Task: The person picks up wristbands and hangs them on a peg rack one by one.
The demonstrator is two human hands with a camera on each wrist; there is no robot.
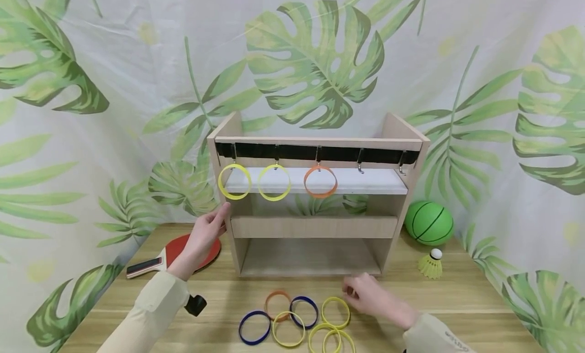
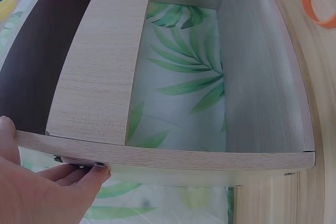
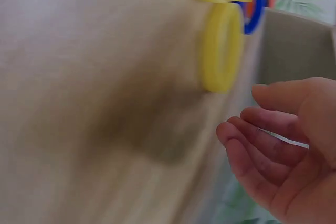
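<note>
A wooden rack (image 1: 313, 227) stands on the table, with a black strip of metal hooks (image 1: 299, 152) along its upper front. Two yellow bands (image 1: 235, 196) and an orange band (image 1: 321, 195) hang from the hooks. My left hand (image 1: 207, 233) holds the rack's left side panel (image 2: 173, 157), its thumb at the front edge and fingers against the outer face. Low over the table, my right hand (image 1: 372, 297) is loosely curled with nothing in it. Close to its left lie several yellow bands (image 1: 335, 298), two blue bands (image 1: 254, 343) and another orange band (image 1: 277, 292).
Left of the rack lies a red table tennis paddle (image 1: 178, 246), partly behind my left forearm. A green ball (image 1: 429, 223) and a yellow shuttlecock (image 1: 430, 266) are at the right. Behind everything hangs a leaf-patterned cloth (image 1: 315, 63).
</note>
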